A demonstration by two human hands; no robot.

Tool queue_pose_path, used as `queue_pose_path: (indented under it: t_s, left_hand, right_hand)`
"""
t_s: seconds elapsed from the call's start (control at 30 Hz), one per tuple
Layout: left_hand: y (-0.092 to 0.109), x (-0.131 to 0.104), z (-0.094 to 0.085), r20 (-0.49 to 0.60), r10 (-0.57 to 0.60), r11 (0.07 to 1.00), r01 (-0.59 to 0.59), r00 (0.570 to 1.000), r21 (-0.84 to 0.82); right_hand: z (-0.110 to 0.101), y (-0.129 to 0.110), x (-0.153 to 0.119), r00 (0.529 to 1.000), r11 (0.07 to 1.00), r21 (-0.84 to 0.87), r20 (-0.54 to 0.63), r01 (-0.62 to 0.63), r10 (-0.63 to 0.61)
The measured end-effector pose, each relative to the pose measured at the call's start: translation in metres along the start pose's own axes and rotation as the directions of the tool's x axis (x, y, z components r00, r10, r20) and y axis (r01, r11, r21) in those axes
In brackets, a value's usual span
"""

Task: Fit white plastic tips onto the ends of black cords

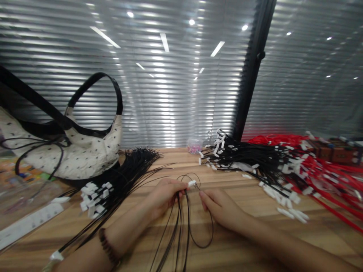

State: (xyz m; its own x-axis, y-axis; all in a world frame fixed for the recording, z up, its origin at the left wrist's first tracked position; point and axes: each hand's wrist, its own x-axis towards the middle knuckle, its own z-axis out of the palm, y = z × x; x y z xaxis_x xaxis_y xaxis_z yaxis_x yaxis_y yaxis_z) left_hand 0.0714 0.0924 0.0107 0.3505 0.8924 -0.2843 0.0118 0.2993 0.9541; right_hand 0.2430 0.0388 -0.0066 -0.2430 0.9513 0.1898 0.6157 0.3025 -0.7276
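My left hand (167, 192) is closed near the middle of the table, pinching black cords (178, 223) whose lengths hang down toward the front edge. A small white tag (192, 183) sits at its fingertips, with thin cord loops around and above it. Just right of the tag, my right hand (213, 202) is closed, thumb and forefinger pinched on a thin black cord end. One cord loop droops between the two hands. A beaded bracelet circles my left wrist.
Bundled black cords with white tags (92, 198) lie left, beside a spotted bag (90, 158). More black cords (246, 153) and red cords (326, 170) cover the right side. A small clear container (194, 146) stands at the back, before the blinds.
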Motion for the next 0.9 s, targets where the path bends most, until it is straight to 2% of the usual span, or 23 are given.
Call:
queue_pose_path:
  t_s: [0.3,0.57,0.9]
  left_hand:
    - [-0.002,0.001,0.001,0.006,0.020,1.000,-0.020,1.000,-0.014]
    - [-0.002,0.000,0.003,-0.007,0.051,0.998,-0.051,0.999,0.032]
    - [-0.009,0.001,0.004,-0.072,0.111,0.987,-0.101,0.991,0.124]
  right_hand:
    - [0.006,-0.001,-0.003,0.997,0.999,-0.044,-0.077,0.018,-0.022]
    - [0.013,-0.002,-0.004,0.993,0.991,-0.125,-0.117,-0.051,0.036]
    - [0.017,-0.008,-0.004,0.989,0.970,-0.224,-0.136,-0.094,0.065]
